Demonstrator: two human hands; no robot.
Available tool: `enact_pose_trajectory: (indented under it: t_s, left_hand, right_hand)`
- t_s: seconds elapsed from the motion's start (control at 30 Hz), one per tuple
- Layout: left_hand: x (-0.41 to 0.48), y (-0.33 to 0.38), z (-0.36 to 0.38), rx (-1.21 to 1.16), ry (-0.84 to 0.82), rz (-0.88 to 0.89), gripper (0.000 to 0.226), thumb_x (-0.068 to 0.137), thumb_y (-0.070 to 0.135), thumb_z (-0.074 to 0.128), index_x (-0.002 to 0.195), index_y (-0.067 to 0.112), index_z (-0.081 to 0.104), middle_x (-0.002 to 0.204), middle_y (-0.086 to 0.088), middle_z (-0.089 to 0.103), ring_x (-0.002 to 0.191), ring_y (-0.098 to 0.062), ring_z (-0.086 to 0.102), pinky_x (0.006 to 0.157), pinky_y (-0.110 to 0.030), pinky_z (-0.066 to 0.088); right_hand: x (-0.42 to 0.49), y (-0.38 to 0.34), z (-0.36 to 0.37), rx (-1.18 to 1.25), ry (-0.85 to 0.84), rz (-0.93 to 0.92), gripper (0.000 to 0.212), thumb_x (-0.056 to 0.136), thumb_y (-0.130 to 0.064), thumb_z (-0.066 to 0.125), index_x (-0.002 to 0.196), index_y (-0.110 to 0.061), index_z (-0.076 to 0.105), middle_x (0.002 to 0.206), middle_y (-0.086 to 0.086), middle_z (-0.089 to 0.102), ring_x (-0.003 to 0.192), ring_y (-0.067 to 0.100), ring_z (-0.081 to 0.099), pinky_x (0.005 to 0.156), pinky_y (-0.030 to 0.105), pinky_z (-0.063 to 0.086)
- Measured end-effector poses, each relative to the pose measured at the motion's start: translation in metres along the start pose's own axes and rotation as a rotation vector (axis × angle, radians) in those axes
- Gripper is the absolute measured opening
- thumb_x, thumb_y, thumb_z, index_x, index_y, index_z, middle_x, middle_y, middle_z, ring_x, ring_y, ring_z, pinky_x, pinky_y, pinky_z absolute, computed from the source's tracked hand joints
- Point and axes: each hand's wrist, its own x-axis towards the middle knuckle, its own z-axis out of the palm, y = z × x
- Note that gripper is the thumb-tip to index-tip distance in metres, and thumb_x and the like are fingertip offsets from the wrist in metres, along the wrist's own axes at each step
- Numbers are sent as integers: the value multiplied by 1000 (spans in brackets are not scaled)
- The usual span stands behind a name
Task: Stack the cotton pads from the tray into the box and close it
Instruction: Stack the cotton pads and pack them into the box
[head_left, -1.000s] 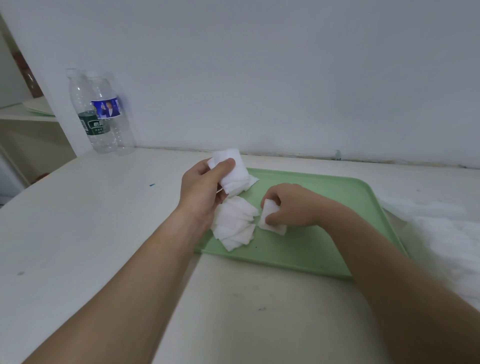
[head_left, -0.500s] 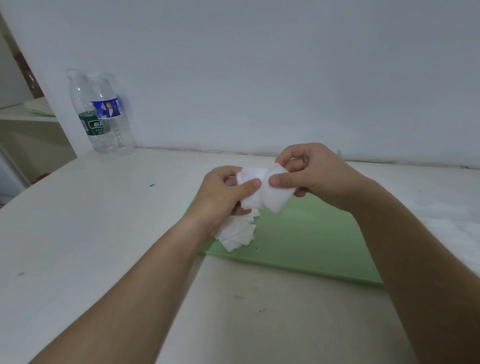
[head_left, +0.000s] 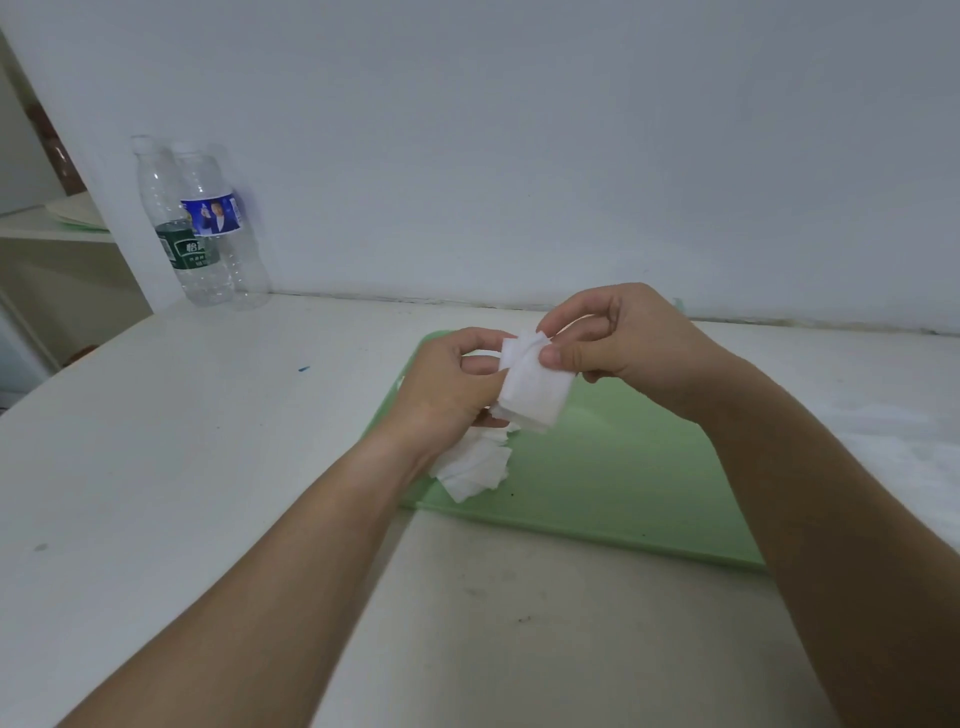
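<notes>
Your left hand (head_left: 447, 384) grips a small stack of cotton pads (head_left: 535, 389) above the left side of the green tray (head_left: 623, 467), and your right hand (head_left: 634, 348) pinches its top edge. A second ago that right hand was down on the tray picking up one pad; now the pad has joined the stack. More loose pads (head_left: 475, 465) lie at the tray's near-left corner, so gathering isn't finished, and no box is in view. Two clear bottles (head_left: 208, 228) stand at the far-left corner of the white desk (head_left: 208, 467), against a pale wall (head_left: 519, 130).
</notes>
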Motion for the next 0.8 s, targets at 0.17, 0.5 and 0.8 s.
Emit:
enact_pose_trajectory:
  t_s: [0.17,0.5,0.8]
  left_hand:
    - [-2,0,0,26,-11,6,19,90,0,68,104,13,72,77,-2,76,62,-15,68,58,-26,59]
    - [-2,2,0,15,-8,-14,14,98,13,59,99,10,73,79,-3,72,66,-20,67,60,-29,60]
    - [7,-4,-17,26,211,51,28,87,11,75,113,16,65,97,0,77,80,-12,72,59,-22,55]
  right_hand:
    - [0,-3,2,-75,58,29,32,74,-16,87,102,-16,71,74,0,76,63,6,61,68,28,47]
    - [-1,-1,7,-198,128,59,44,71,-22,89,108,-26,66,77,-4,77,73,9,70,76,36,54]
    - [0,16,26,-177,428,34,18,90,-37,69,107,-30,65,89,-7,64,75,14,63,61,24,43]
